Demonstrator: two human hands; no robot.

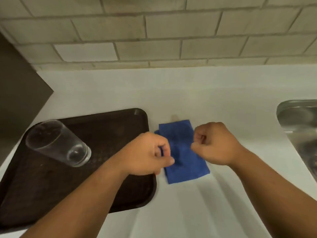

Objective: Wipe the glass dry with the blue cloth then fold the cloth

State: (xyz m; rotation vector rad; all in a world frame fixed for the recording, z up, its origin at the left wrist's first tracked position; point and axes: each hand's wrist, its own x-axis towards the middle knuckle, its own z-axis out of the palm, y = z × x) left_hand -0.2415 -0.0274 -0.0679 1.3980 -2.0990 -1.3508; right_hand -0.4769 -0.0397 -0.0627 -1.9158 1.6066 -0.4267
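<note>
The blue cloth [184,152] lies on the white counter [214,93], folded into a compact rectangle, with a lower layer showing along its far-left edge. It sits between the two hands, just beside the right rim of the dark tray [120,121].

Left hand [147,153]: the grip is narrow, fingers curled toward the thumb. A strip of blue shows between the fingers, so the grip appears to pinch the near-left edge of the cloth. This hold suits drawing an edge over or squaring the layers.

Right hand [214,143]: the grip is curled almost closed at the right edge of the cloth. Whether it pinches fabric or merely rests above the edge cannot be told, since motion blur hides the contact.

The glass [58,143] stands on the tray, well to the left of the left grip and apart from both hands, base down. No droplets are discernible on it. Its placement on the tray keeps it clear of the folding area.

A steel sink [298,121] lies well to the right of the right grip.

Judgement: the wiping step appears complete, since the glass is set aside and both hands attend to the cloth. The current step is folding, and it looks late, either a last fold or final alignment of the edges.
</note>
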